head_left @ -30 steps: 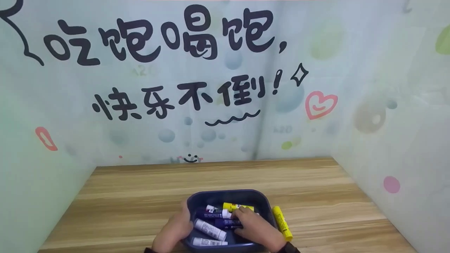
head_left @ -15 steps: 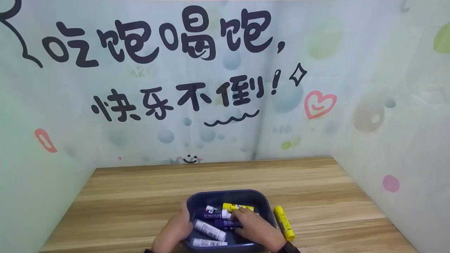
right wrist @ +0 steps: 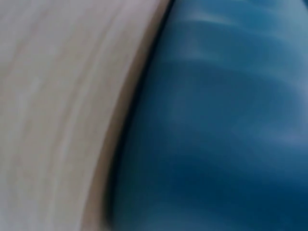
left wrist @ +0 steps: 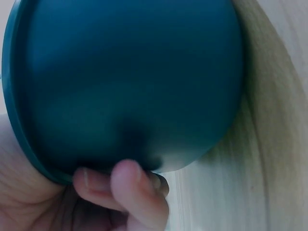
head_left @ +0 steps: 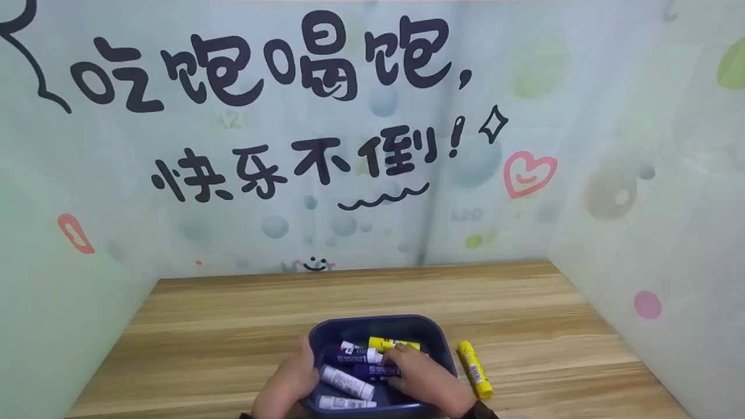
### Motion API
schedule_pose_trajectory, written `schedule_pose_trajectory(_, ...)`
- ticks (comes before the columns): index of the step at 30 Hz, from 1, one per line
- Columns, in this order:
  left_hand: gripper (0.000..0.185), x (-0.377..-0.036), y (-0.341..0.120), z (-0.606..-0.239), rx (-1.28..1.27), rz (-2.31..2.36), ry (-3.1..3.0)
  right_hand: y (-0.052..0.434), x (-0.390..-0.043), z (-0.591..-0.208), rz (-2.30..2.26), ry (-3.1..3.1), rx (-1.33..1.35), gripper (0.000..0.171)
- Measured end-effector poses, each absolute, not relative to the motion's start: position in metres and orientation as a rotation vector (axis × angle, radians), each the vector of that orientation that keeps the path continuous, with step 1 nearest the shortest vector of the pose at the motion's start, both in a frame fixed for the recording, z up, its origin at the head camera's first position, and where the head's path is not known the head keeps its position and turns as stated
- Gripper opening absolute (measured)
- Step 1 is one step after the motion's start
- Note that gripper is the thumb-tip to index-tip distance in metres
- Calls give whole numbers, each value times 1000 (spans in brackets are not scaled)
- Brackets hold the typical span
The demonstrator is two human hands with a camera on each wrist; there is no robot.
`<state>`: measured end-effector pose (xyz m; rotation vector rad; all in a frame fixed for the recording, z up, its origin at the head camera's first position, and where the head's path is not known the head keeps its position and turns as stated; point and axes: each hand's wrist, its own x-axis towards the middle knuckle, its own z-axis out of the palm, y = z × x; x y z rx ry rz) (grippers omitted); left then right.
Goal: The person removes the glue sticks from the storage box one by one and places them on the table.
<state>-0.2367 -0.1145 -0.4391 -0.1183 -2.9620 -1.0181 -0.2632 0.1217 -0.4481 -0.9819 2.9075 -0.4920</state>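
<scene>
A dark blue tray [head_left: 378, 320] sits at the near edge of the wooden table [head_left: 349, 291] and holds several glue sticks. My left hand [head_left: 304, 365] grips the tray's left rim; in the left wrist view its fingers [left wrist: 129, 190] curl against the tray's outer wall [left wrist: 130, 82]. My right hand [head_left: 400, 365] reaches into the tray, fingers curled over a dark purple glue stick [head_left: 372, 370]. A yellow glue stick [head_left: 474, 369] lies on the table just right of the tray. The right wrist view shows only the blurred tray wall [right wrist: 226, 125] and table [right wrist: 57, 96].
In the tray lie two white sticks [head_left: 347, 382], another dark one [head_left: 349, 354] and a yellow one [head_left: 391, 343]. Printed panels wall the table at the back [head_left: 372, 145], left [head_left: 58, 302] and right [head_left: 652, 262].
The yellow glue stick on the table has shifted slightly to the right, away from the tray. Both hands and the tray stay where they were.
</scene>
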Motion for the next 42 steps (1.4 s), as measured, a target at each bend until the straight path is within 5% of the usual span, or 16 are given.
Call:
schedule_pose_trajectory(21,64,-236,-113,-440,-113,-1015,-2937,133,-259,-420,-809,2905,-1081,22)
schedule_pose_trajectory(42,64,-237,-112,-441,-104,-1025,-2928,181,-260,-388,-1044,3076,-861,23)
